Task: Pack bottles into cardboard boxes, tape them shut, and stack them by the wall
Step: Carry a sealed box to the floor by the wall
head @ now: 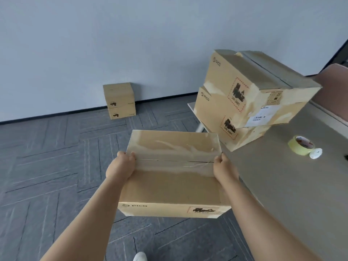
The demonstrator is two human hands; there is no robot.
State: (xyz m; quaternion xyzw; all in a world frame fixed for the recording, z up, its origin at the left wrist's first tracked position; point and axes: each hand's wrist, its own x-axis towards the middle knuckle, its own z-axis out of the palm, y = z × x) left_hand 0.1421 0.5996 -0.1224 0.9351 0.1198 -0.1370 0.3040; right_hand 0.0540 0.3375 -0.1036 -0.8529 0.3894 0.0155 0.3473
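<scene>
Grey herringbone floor (pixel 47 157), table (pixel 291 185) with two stacked boxes (pixel 244 102), sealed cardboard box (pixel 169 172) held in the air beside the table, gripped at its sides by left hand (pixel 120 164) and right hand (pixel 224 166), two boxes (pixel 119 100) stacked against the wall, tape roll (pixel 301 145) on the table

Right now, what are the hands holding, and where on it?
A taped-shut cardboard box, carried in the air. The left hand and right hand grip its opposite short sides, fingers hooked over the top edges.

Bare, sleeveless forearms; 1 white shoe (pixel 140 256) below.
</scene>
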